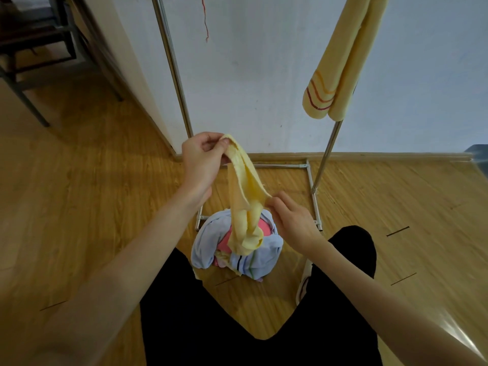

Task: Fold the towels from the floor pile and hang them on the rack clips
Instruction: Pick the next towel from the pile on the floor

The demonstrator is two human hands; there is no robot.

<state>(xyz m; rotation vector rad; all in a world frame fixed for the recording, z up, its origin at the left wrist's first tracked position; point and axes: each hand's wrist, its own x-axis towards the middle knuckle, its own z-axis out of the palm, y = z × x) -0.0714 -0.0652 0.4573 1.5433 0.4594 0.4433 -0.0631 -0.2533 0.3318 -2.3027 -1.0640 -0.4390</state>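
Towel (244, 196) mid-frame, twisted: left hand (202, 161) and right hand (289, 217) both pinch it; fold may bunch, tail may snag the pile (206, 244).

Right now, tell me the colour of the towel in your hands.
Pale yellow towel, plain where visible; the head view shows it best.

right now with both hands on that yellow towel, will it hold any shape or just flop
Likely floppy: the yellow towel sags in bunched folds between the left hand and right hand. Probably light, since pinches alone carry it.
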